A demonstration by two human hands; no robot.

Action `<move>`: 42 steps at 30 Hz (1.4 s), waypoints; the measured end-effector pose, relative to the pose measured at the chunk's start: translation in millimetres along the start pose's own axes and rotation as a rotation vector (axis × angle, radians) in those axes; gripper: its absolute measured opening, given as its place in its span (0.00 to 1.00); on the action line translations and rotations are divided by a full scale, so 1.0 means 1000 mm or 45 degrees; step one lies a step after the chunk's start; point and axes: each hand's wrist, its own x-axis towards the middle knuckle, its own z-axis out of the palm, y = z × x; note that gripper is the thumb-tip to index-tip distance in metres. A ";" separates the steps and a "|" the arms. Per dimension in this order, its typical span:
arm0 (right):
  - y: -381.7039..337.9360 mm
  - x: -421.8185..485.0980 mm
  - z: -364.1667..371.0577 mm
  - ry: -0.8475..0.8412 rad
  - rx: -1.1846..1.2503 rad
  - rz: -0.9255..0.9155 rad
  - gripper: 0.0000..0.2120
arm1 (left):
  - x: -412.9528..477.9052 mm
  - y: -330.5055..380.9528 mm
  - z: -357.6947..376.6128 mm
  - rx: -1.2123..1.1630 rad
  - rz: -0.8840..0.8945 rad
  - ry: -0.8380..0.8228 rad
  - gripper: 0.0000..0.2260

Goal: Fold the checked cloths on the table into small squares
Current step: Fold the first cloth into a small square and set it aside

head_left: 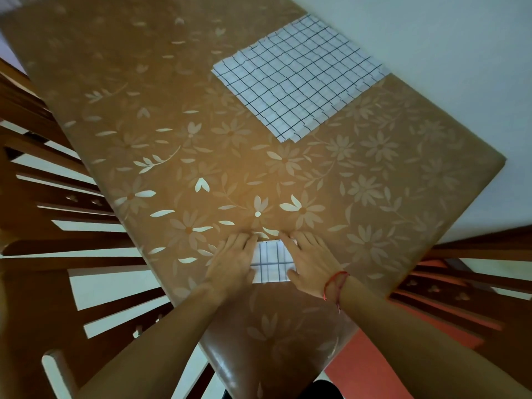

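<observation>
Head view: small folded white cloth with dark check lines [270,262] lies flat between both hands, near table's close edge. Left hand [231,262] flat, fingers spread, palm down on cloth's left side; grips nothing. Right hand [309,262] likewise flat and spread on cloth's right side; red thread bracelet [334,285] at wrist. Well beyond fingertips, toward right hand's side, stack of unfolded white checked cloths [296,76] rests on brown floral-patterned tablecloth [161,116].
</observation>
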 end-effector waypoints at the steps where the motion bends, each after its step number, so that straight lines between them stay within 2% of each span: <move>1: 0.001 0.003 -0.003 -0.025 0.011 0.004 0.37 | 0.003 0.000 -0.001 -0.013 -0.012 -0.022 0.30; 8: 0.000 0.021 -0.017 -0.113 0.066 0.025 0.37 | 0.014 -0.002 -0.001 -0.187 -0.097 0.002 0.24; 15: 0.000 0.019 -0.016 -0.139 0.097 0.120 0.21 | 0.007 0.005 0.000 -0.406 -0.220 0.053 0.08; 19: 0.003 0.010 -0.024 -0.158 0.452 0.300 0.12 | 0.003 0.009 -0.005 -0.665 -0.492 -0.047 0.07; 26: 0.007 -0.009 -0.034 -0.143 0.867 0.620 0.09 | -0.003 0.018 -0.018 -1.169 -0.733 0.101 0.09; 31: 0.012 -0.031 -0.043 -0.067 1.506 0.913 0.04 | 0.000 0.031 -0.034 -1.397 -0.871 0.138 0.08; 37: 0.020 -0.059 -0.053 0.114 1.779 1.052 0.03 | 0.016 0.055 -0.043 -1.495 -0.886 0.127 0.07; 42: 0.033 -0.082 -0.060 0.286 1.963 1.173 0.03 | 0.029 0.090 -0.050 -1.520 -0.779 0.119 0.04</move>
